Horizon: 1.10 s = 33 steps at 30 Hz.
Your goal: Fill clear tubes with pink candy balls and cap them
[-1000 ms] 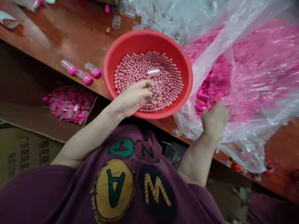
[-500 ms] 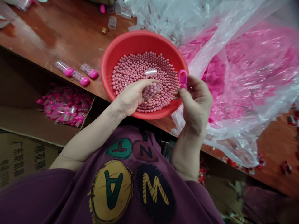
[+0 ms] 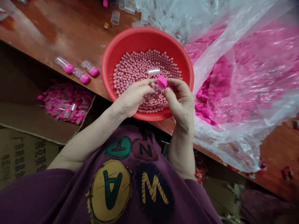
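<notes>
My left hand [image 3: 135, 96] is closed round a clear tube [image 3: 155, 90] filled with small pink balls, over the red basin [image 3: 107, 70]. Between the thumb and fingers of my right hand [image 3: 181, 101] is a bright pink cap [image 3: 162, 81], right by the tube's end. Whether cap and tube touch, I cannot tell. Pink balls [image 3: 135, 65] cover the basin's bottom, and another clear tube [image 3: 154, 71] lies on top of them. Part of the held tube is hidden by my left fingers.
Several filled, pink-capped tubes [image 3: 81, 75] lie left of the basin. Below them a cardboard box [image 3: 35, 121] holds a heap of the same. Clear empty tubes [image 3: 115, 17] lie behind the basin. A plastic bag [image 3: 245, 137] with pink caps [image 3: 261, 68] spreads on the right.
My right hand has moved left with the pink cap, from the basin's right rim to the tube, and the cap has turned. My left hand has stayed nearly in place.
</notes>
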Each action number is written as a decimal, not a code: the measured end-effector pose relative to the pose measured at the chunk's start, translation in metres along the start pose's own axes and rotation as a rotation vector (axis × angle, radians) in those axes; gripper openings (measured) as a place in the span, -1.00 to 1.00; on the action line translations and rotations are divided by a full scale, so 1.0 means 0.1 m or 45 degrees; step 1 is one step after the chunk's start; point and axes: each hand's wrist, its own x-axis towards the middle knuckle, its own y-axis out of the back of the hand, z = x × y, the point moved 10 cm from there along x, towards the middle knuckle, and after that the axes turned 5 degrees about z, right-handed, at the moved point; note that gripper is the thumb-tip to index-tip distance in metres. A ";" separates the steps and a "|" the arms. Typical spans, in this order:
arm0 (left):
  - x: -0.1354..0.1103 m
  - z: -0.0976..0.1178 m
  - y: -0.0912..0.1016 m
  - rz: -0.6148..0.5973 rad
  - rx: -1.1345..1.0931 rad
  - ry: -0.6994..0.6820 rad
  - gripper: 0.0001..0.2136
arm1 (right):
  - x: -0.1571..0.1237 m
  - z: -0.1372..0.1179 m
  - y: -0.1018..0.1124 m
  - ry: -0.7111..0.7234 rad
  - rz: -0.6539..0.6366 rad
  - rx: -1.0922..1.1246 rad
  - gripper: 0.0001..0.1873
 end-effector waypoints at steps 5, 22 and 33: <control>0.00 -0.02 -0.03 -0.074 0.028 -0.008 -0.72 | -0.04 0.08 0.01 -0.074 0.038 0.114 -0.68; 0.02 -0.10 0.03 -0.088 0.035 0.110 -0.62 | 0.06 -0.21 0.28 0.235 -0.098 -0.236 -0.84; 0.00 -0.03 0.01 -0.028 0.021 0.005 -0.72 | 0.03 -0.17 0.17 0.153 0.057 -0.120 -0.84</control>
